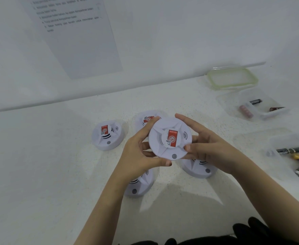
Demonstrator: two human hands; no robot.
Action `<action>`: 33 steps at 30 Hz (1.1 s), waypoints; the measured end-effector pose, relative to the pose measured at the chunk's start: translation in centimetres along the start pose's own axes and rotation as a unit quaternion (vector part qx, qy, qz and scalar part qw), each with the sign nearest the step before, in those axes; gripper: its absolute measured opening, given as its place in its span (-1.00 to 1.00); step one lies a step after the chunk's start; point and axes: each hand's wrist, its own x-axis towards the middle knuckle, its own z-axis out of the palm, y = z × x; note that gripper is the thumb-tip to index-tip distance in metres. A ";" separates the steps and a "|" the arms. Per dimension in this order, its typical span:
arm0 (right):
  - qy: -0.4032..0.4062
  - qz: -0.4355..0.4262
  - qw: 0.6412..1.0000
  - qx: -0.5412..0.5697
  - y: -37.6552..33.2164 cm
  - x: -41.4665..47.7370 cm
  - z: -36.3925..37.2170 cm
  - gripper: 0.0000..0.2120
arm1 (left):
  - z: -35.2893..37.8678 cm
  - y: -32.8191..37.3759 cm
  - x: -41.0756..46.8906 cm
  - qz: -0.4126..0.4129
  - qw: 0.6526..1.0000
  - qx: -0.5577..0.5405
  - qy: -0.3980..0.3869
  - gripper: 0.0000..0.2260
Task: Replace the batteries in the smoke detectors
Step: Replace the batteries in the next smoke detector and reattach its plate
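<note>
Centre frame: left hand (pixel 140 152) & right hand (pixel 210 149) both curl fingers round the rim of one smoke detector (pixel 170 138), held face-up above the table (pixel 39 165). Prob. step: twist the base off. Grip opposite edges evenly, no squeezing the vents. Spare detectors (pixel 108 135) lie below and around it. Right of frame: near tub (pixel 269 152) w/ batteries (pixel 293 150), then far tub (pixel 261 114), lid (pixel 231 78).

- The held smoke detector (pixel 170 138) hangs above the desk (pixel 39 174), between left grip (pixel 138 152) and right grip (pixel 208 147).
- On the desk around it: left detector (pixel 108 137), rear detector (pixel 147 119), front detector (pixel 140 183), right detector (pixel 198 167).
- Far right, back to front: lid (pixel 231 78), rear tub (pixel 230 103), front tub (pixel 276 138), with batteries (pixel 255 102) in both tubs.
- An instruction sheet (pixel 78 38) is on the wall behind.
</note>
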 end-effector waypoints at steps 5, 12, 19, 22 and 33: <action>-0.003 0.002 1.000 0.002 0.1 0.0 -0.1 -0.32 | 0.1 -0.1 0.0 -0.002 1.000 -0.003 -0.003 -0.11; -0.010 0.003 1.000 -0.001 0.1 0.1 -0.1 -0.31 | 0.0 -0.1 -0.1 -0.003 1.000 -0.006 -0.002 -0.11; -0.010 0.004 1.000 0.001 0.1 0.2 -0.3 -0.32 | 0.1 -0.2 0.0 -0.004 1.000 -0.007 -0.002 -0.10; -0.008 0.006 1.000 0.005 0.1 0.2 -0.3 -0.31 | 0.1 -0.2 0.0 -0.003 1.000 -0.007 -0.002 -0.11; -0.010 0.008 1.000 0.018 0.3 0.4 -0.5 -0.31 | 0.0 -0.3 0.1 -0.011 1.000 -0.008 0.000 -0.10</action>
